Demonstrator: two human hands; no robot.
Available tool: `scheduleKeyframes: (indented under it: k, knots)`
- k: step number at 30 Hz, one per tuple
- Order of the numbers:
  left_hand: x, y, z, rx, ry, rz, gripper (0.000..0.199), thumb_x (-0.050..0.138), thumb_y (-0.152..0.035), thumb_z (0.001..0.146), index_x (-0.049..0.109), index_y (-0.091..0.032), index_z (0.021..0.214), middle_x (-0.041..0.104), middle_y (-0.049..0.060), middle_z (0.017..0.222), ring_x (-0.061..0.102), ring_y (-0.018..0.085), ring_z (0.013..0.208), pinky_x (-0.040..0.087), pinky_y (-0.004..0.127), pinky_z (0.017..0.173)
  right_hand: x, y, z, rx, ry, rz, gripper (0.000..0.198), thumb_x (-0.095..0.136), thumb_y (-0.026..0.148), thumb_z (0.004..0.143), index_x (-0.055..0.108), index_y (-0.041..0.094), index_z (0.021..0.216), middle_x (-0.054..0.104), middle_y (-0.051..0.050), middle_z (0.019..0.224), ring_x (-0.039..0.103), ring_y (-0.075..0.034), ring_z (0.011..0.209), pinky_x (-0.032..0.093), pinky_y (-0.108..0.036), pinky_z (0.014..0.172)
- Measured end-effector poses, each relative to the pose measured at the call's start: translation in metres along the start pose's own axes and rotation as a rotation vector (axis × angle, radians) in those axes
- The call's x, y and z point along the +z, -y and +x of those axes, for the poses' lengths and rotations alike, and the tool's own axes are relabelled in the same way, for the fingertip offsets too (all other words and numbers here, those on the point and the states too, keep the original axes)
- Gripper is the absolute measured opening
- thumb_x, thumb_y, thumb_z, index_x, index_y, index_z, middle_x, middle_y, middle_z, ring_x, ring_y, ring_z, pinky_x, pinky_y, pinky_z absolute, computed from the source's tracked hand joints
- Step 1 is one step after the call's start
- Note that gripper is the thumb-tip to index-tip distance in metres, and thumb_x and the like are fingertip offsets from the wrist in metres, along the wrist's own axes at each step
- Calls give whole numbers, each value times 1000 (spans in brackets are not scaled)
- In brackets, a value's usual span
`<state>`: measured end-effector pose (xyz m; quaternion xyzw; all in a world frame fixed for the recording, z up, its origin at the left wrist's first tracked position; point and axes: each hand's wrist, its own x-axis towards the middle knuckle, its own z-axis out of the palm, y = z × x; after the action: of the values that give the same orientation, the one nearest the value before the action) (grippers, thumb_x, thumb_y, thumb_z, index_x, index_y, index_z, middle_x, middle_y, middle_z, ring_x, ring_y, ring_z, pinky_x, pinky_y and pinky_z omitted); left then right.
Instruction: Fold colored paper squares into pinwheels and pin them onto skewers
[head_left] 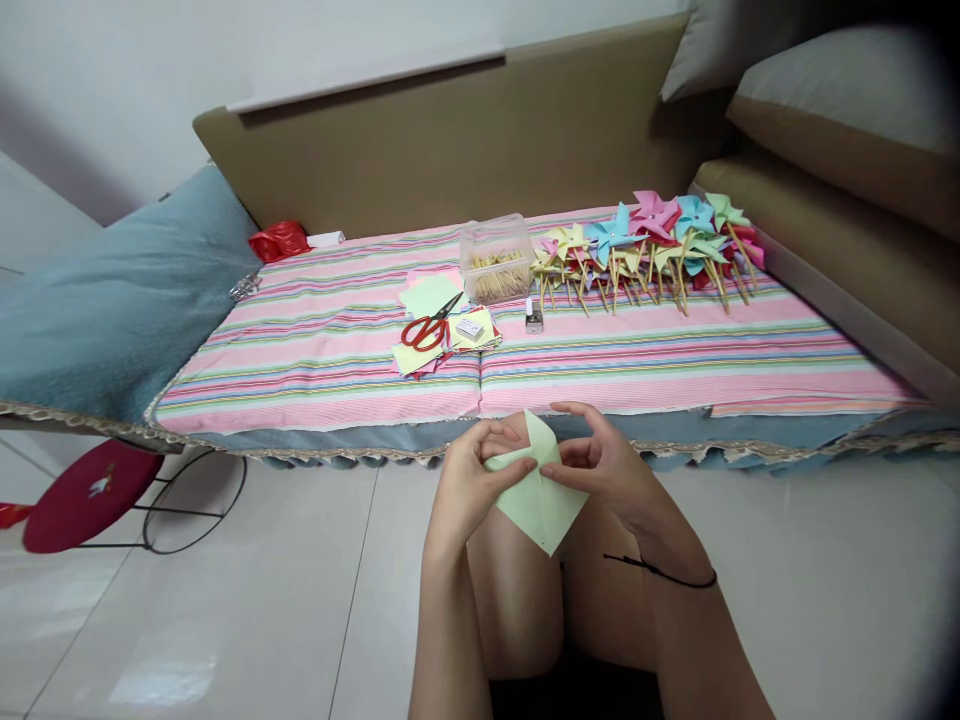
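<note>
A cloth (315, 350) covers the sofa (420, 150) across mid-frame. At its centre I see scissors (434, 321) lying on paper squares (429, 296), with a box (491, 228) of sticks (501, 277) behind and to their right. Pinwheels (655, 215) crowd the cloth's right; a bag (281, 241) lies upper left. Before the sofa, lower centre, a person's fingers (517, 473) hold a paper sheet (541, 515) above the knees (517, 585); lower left, there's a stool (94, 495).

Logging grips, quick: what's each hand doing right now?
Left hand: closed on the pale green paper, thumb on top.
Right hand: holding the same paper, thumb near its middle.
</note>
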<state>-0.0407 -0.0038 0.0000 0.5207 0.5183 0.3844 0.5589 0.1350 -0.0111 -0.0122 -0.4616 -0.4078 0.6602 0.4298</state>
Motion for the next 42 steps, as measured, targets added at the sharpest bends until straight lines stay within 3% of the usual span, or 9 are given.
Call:
scheduleKeyframes:
  k: [10,13,16,20,24,29,42]
  knots:
    - [1,-2,-1,-13,1,-14,32,75,-31,68,55,-21,91,67,-1,67,61,15,62,43,25,58,2,-2,1,-8,-6,23,67,79,29,64,42,25,121,69,3,65,65,-17,59,46,-25,54]
    - [0,-1,1,27,-92,-185,46,77,-28,66,51,-22,103,71,4,91,63,15,75,47,26,67,3,-3,5,-51,-121,123,68,81,30,61,43,24,117,72,1,69,66,-18,60,48,-26,56]
    - [1,-2,3,79,-184,-398,58,77,-22,66,44,-23,113,65,8,113,63,14,89,48,27,78,5,-3,9,-93,-271,260,71,84,30,56,43,24,114,74,-1,71,66,-18,59,48,-27,56]
    - [12,-3,3,21,-115,-489,70,79,-19,63,38,-23,120,67,4,93,64,14,81,49,27,75,13,1,9,-106,-294,303,74,86,31,52,43,23,111,74,-1,69,65,-18,56,49,-26,55]
    - [26,-4,3,17,-261,-422,70,79,-22,63,39,-22,121,65,-1,76,61,13,65,50,26,64,19,2,7,-102,-253,253,72,86,32,53,42,24,110,76,-2,74,67,-18,59,50,-27,57]
    - [31,-1,8,2,-366,-420,70,82,-22,58,42,-22,115,65,-1,76,60,13,61,49,25,60,18,0,6,-123,-241,198,70,84,31,57,42,25,113,75,-1,74,68,-19,63,51,-28,59]
    - [26,4,9,58,-331,-316,64,81,-23,58,44,-22,110,62,-4,70,57,11,58,47,24,59,14,-2,5,-94,-226,185,75,84,31,56,42,24,118,75,-2,73,68,-20,63,51,-29,59]
